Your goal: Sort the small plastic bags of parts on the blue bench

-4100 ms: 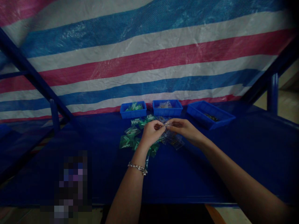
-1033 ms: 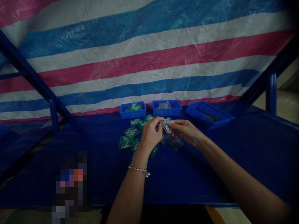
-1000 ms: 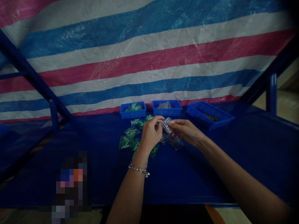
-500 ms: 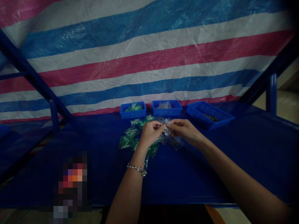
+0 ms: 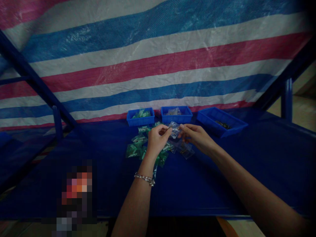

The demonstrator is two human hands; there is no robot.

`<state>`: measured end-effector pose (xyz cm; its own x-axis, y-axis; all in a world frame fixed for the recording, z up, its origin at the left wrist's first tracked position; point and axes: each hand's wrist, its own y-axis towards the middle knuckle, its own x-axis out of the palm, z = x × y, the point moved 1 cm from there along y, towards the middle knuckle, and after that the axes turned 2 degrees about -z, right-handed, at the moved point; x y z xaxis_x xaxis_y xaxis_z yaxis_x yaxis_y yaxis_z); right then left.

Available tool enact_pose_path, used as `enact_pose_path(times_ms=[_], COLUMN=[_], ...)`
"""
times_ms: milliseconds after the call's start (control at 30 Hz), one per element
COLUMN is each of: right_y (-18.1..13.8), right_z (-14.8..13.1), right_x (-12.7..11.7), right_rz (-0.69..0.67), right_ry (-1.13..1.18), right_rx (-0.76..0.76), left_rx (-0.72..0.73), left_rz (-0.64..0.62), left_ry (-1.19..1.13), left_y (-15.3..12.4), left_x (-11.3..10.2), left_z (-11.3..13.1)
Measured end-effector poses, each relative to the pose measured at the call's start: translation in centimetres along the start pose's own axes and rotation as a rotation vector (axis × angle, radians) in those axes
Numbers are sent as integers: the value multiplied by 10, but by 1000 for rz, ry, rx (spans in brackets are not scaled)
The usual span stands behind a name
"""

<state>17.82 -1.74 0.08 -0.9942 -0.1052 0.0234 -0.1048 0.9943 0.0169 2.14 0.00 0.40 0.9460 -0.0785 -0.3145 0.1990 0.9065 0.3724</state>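
Clear plastic bag (image 5: pixel 174 129) is pinched tight between the left hand (image 5: pixel 158 140) and the right hand (image 5: pixel 197 138), near green bags (image 5: pixel 133 150).

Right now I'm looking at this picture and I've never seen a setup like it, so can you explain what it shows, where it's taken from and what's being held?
There's no machine here. These are a person's own two bare hands, seen from a camera worn on their head, looking forward and down. The left hand, with a chain bracelet on its wrist, and the right hand both pinch a small clear plastic bag. More clear bags and green-tinted bags lie loose on a blue-covered table. Along its far side sit three blue plastic trays: the left tray holds green-tinted bags, the middle tray clear bags, and the right tray something small and dark. A striped tarp hangs behind.
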Motion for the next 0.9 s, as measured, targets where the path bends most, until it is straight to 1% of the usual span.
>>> enact_pose_path(times_ms=[100, 233, 300, 400, 633, 900], right_y=[1, 0, -1, -2, -3, -4], right_z=[1, 1, 1, -1, -2, -4], right_x=[-2, -2, -1, 0, 1, 2], right_rz=[28, 29, 12, -51, -155, -211], right_ry=[-14, -2, 7, 33, 140, 184], right_rx=[39, 81, 96, 112, 186, 248], left_rx=[13, 39, 49, 60, 143, 292], left_rz=[28, 65, 92, 105, 85, 29], left_ry=[19, 71, 105, 144, 243, 375], left_y=[0, 0, 0, 0, -2, -6], left_x=[-1, -2, -2, -3, -3, 1], left_z=[3, 4, 3, 2, 7, 9])
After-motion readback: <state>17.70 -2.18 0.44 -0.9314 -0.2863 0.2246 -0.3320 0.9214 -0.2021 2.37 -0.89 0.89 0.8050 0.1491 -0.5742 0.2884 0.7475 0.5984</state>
